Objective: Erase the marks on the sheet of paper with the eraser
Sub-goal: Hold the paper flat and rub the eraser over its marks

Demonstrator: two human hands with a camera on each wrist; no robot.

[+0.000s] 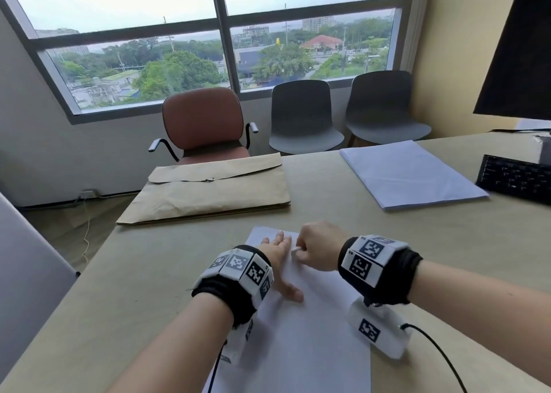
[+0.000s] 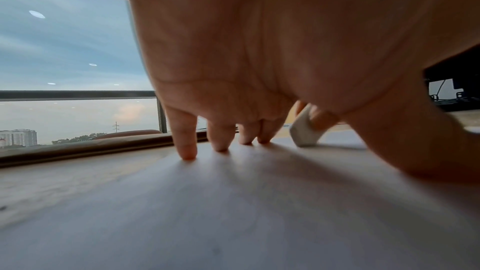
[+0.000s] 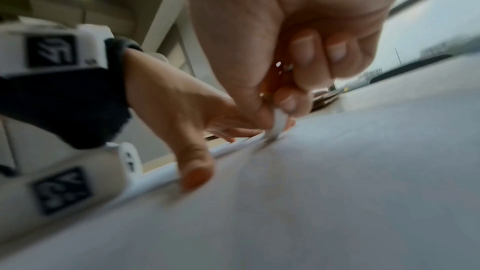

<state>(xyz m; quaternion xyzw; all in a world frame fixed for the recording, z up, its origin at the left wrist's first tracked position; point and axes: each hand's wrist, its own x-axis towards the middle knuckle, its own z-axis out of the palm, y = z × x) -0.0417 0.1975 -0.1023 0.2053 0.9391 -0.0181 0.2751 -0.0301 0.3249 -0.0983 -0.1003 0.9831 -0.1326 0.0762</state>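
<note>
Eraser pressed to the sheet's far end while the other hand pins the paper flat.

The left hand [image 1: 275, 251] lies palm-down on the sheet of paper [image 1: 301, 333], fingers [image 2: 185, 141] straight and spread toward 12 o'clock, thumb out toward 4 o'clock, holding nothing. Just beside it at 3 o'clock, the right hand [image 1: 317, 248] is curled into a loose fist, pinching the white eraser [image 2: 303, 130] between thumb and fingertips; the eraser's lower end touches the paper near its far edge. The sheet lies on the beige table [image 1: 149, 273] at 6 o'clock, a brown envelope [image 1: 214, 192] beyond at 11 o'clock.
</note>
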